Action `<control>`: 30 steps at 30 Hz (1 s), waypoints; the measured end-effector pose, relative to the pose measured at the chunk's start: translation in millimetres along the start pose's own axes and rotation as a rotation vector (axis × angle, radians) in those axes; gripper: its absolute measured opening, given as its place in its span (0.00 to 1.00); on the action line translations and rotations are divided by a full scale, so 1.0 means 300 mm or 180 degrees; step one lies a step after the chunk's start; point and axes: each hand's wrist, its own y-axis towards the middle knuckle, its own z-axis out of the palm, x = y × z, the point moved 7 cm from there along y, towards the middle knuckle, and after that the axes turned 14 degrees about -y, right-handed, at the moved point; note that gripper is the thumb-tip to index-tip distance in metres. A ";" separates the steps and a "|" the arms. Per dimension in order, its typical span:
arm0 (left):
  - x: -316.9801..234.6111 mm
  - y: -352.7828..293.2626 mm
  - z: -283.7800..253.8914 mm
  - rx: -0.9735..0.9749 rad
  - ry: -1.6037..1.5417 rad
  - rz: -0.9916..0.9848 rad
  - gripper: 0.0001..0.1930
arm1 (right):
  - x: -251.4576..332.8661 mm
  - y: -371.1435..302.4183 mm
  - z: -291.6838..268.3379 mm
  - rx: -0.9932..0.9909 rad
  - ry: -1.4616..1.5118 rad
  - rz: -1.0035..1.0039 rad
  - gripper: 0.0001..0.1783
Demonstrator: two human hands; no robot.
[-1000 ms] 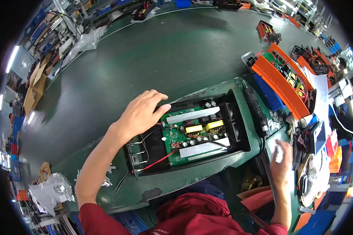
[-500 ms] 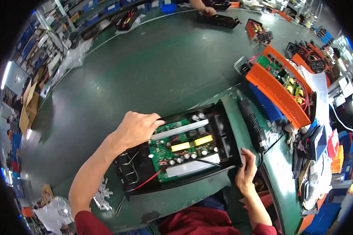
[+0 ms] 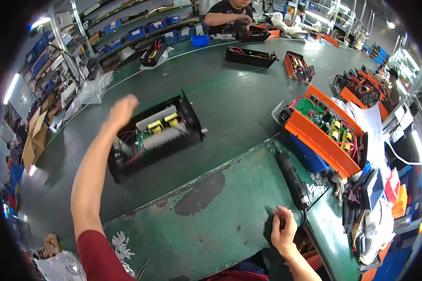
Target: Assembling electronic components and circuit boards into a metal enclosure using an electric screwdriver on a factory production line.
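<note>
Black open-topped chassis [image 3: 157, 136] with exposed circuit board sits on the green belt just under the blurred left hand [image 3: 122, 112], fingers loose, holding nothing; looks heavy, rigid, board fragile, so grip outer walls; right hand [image 3: 283, 232] possibly pinching something small.

The black open-topped case [image 3: 155, 136] with its green circuit board has been pushed away onto the dark belt. The left hand [image 3: 122, 111] has been lifted clear; the right hand [image 3: 283, 229] has been lowered to the mat's edge.
</note>
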 end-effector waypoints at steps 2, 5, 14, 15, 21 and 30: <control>0.024 0.112 -0.188 -0.1129 0.0093 -0.0421 0.28 | 0.005 -0.009 0.022 0.0140 -0.0060 -0.0013 0.18; -0.239 0.270 -0.526 -0.2541 0.1007 0.0823 0.33 | 0.018 0.005 0.023 0.0192 -0.0068 -0.0074 0.18; -1.047 -0.180 -0.289 -0.0857 -0.1140 0.1491 0.22 | 0.004 0.129 -0.001 0.0731 0.0122 -0.0025 0.16; -1.051 -0.281 -0.156 -0.0658 -0.1500 0.1340 0.24 | 0.109 0.222 0.001 0.0923 -0.0105 -0.0300 0.15; -0.978 -0.670 0.329 -0.0425 -0.1798 -0.0492 0.29 | 0.311 0.727 0.200 0.1127 -0.1650 -0.2655 0.06; -1.002 -0.662 0.368 -0.0500 -0.1958 -0.0541 0.22 | -0.152 1.758 0.443 0.1129 -0.3686 -0.0754 0.15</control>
